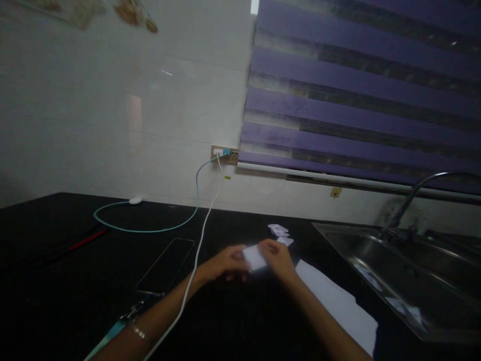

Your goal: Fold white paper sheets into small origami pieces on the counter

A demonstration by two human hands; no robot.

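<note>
A small white piece of paper (pixel 253 257) is held between my two hands over the black countertop. My left hand (pixel 230 261) grips its left edge, with the fingers somewhat blurred. On the opposite edge, my right hand (pixel 275 254) pinches the paper from above. Just beyond my right hand lie small folded white papers (pixel 278 230). Larger white sheets (pixel 330 301) rest on the counter under and beside my right forearm.
A phone (pixel 165 265) with a teal lanyard (pixel 107 341) lies left of my hands. A white cable (pixel 203 235) crosses over my left forearm from the wall outlet (pixel 230 156). A teal cable (pixel 150 231) curves behind. The steel sink (pixel 398 265) and faucet (pixel 404 205) stand right.
</note>
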